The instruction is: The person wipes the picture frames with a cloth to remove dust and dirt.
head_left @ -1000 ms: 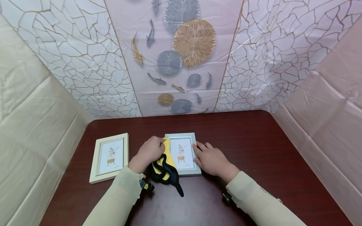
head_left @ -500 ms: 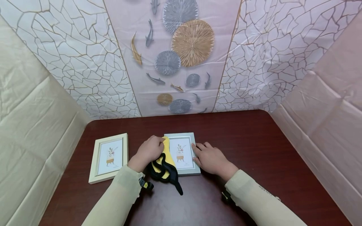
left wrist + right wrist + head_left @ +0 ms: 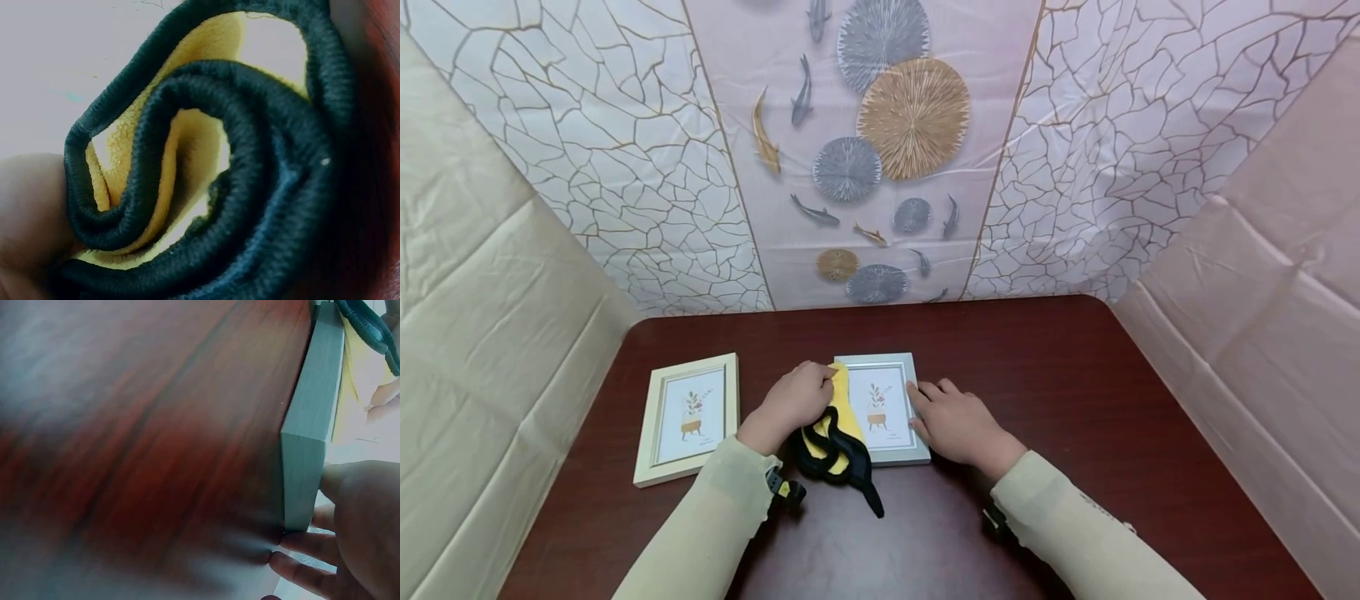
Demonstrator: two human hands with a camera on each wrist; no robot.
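Note:
My left hand grips a yellow cleaning cloth with black edging, bunched in folds on the left part of a light grey picture frame. In the left wrist view, the folded cloth fills most of the picture beside a fingertip. The frame lies flat and shows a potted-plant print. At its right edge rests my right hand, thumb and index finger touching the border. In the right wrist view, other fingers extend along the outer side of the frame, near the tabletop.
A cream picture frame with a similar print lies flat to the left, near my left forearm. The dark red-brown table has a patterned cloth backdrop behind it and pale fabric walls on both sides.
Both hands, the cloth and the grey frame keep almost the same places. The whole view shifts very slightly as the head camera moves.

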